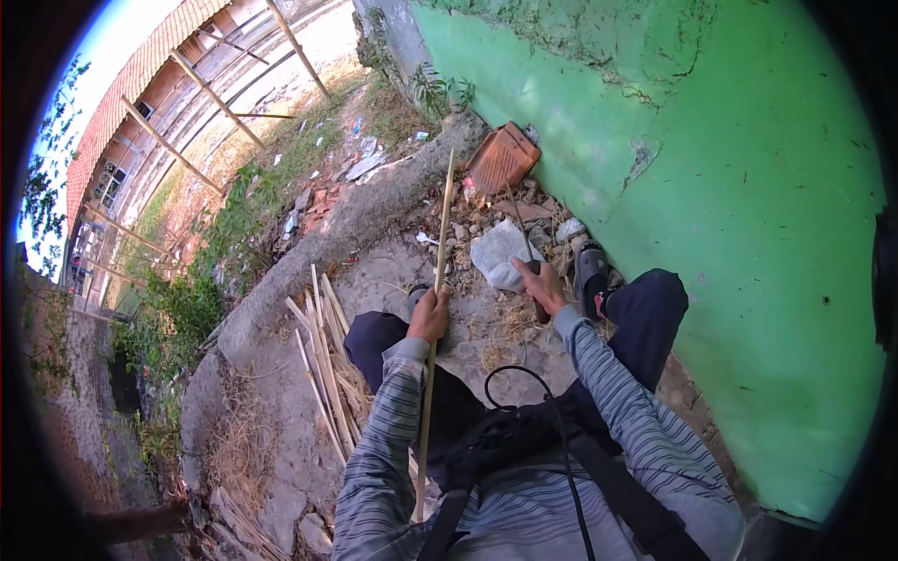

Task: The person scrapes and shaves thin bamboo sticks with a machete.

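Note:
My left hand is closed around a long pale bamboo strip, which stands up lengthwise in front of me. Its lower end runs down past my left forearm. In my right hand is a knife with a dark handle, its narrow blade pointing away from me. The blade is apart from the strip. Just beyond that hand a whitish stone lies on the ground. Beside my left knee a pile of split bamboo strips rests on the concrete.
A green wall rises close on my right. Orange roof tiles lie against its base amid rubble. A low, rough concrete ridge curves along the left, with plants past it. A black cable loops over my lap.

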### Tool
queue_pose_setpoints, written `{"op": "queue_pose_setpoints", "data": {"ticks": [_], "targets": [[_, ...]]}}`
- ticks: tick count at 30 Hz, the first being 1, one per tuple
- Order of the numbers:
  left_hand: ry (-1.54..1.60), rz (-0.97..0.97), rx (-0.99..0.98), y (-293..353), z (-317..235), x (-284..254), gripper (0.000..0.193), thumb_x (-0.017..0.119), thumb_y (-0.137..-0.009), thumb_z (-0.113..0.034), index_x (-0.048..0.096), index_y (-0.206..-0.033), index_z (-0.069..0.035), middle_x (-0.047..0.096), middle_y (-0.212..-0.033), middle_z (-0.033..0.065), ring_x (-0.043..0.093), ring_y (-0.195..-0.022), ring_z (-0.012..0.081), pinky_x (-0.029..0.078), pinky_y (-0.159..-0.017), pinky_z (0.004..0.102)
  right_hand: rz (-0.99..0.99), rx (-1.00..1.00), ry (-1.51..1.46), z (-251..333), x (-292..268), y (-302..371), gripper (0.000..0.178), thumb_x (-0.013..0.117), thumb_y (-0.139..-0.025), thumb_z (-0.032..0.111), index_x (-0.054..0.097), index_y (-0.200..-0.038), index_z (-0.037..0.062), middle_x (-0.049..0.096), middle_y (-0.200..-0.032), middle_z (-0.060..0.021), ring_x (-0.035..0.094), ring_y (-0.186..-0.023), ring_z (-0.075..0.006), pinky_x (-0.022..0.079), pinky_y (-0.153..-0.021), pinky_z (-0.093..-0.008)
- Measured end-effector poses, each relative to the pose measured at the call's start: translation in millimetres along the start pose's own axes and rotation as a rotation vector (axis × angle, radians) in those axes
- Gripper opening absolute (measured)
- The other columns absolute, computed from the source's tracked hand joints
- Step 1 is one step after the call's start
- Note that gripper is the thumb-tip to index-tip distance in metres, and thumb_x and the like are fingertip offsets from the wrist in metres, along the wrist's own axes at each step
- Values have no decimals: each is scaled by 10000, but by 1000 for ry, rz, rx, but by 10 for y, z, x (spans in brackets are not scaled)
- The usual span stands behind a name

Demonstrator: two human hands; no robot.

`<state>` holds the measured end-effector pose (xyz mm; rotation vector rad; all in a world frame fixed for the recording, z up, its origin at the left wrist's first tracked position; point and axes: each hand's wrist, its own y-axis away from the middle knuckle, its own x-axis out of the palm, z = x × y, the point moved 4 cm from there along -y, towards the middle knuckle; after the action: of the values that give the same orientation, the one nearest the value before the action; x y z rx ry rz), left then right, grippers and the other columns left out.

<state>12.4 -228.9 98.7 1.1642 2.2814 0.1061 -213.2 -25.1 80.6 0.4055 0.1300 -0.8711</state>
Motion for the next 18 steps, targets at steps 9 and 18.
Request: {"op": "queue_pose_setpoints", "data": {"ticks": [9,18], "targets": [[-386,-123,252,213,-439,731,324,449,-1107,-349,481,-1074,-28,681,-861,345,650,-816,582,499,-750,694,61,-378,201,543,-42,620,685,559,-1016,661,702,-855,10,604,-603,-129,613,-551,-276,457,-568,-415],[-580,-103,268,447,-524,823,181,481,-1044,-172,472,-1086,4,709,-802,293,713,-755,505,554,-648,622,-1,-513,627,384,151,676,665,577,-990,678,761,-967,39,697,-687,-182,711,-656,-391,510,-576,-498]]}}
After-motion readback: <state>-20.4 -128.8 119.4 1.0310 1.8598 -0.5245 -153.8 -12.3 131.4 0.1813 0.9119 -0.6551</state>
